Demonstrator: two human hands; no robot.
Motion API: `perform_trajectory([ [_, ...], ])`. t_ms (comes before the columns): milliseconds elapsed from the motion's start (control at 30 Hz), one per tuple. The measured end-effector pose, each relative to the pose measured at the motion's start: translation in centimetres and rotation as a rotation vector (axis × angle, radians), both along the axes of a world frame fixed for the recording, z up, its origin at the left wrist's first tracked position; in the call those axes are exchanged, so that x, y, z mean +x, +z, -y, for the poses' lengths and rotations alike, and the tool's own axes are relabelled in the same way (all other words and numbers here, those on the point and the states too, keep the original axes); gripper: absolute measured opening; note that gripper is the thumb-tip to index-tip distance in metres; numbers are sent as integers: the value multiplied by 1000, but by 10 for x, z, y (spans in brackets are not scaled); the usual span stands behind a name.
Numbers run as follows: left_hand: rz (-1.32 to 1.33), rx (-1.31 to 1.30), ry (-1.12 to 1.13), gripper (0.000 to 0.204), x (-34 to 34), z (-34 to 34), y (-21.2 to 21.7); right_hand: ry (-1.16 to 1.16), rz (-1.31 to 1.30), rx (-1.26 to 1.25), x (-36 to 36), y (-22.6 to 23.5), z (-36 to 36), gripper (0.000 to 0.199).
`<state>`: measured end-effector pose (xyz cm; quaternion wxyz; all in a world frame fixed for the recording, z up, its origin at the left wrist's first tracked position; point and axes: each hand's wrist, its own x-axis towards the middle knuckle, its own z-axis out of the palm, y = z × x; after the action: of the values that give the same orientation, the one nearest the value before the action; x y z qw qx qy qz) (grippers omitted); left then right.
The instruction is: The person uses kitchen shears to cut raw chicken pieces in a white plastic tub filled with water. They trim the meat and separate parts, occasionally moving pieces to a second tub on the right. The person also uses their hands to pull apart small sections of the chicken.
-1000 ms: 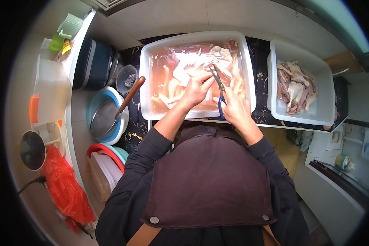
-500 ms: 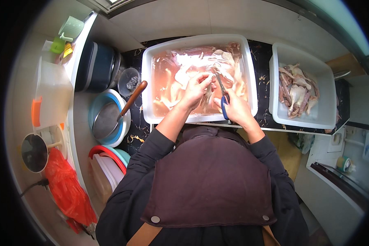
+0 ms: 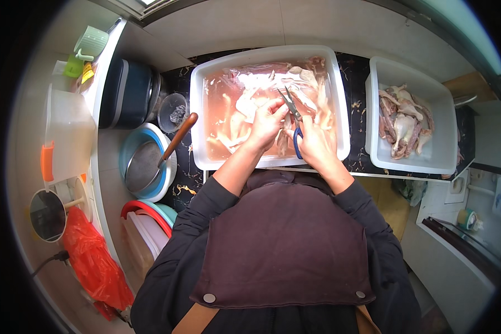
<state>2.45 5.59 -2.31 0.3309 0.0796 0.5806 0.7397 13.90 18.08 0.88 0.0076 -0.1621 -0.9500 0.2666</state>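
**Scissors and meat over the soaking tub**

Right hand closed around blue-handled scissors, blades pointing to 11 o'clock. Left hand just beside at 9 o'clock, fingers pinched on a pale meat piece. Both over a white tub of pinkish water on the dark tabletop. At 3 o'clock, a second white tub with cut meat. At 9 o'clock, a strainer in a blue-rimmed bowl.

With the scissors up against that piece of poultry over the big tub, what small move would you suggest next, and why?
Probably close the scissors to snip. The right hand has the blue handles, the blades look parted beside the pale poultry piece that the left hand pinches above the large white tub of pinkish water.
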Motion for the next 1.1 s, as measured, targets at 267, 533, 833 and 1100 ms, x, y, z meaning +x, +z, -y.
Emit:
perform_trajectory([
  [267, 78, -14, 48, 20, -7, -1, 11, -103, -132, -174, 2, -23, -14, 45],
  [533, 18, 18, 64, 16, -22, 6, 0, -231, 55, -1255, -1, -4, -18, 36],
  [833, -97, -113, 93, 13, -41, 42, -26, -105, 190, -1454, 8, 2, -16, 32],
  [1100, -115, -122, 112, 7, -34, 64, -33, -27, 415, -1489, 7, -7, 0, 40],
])
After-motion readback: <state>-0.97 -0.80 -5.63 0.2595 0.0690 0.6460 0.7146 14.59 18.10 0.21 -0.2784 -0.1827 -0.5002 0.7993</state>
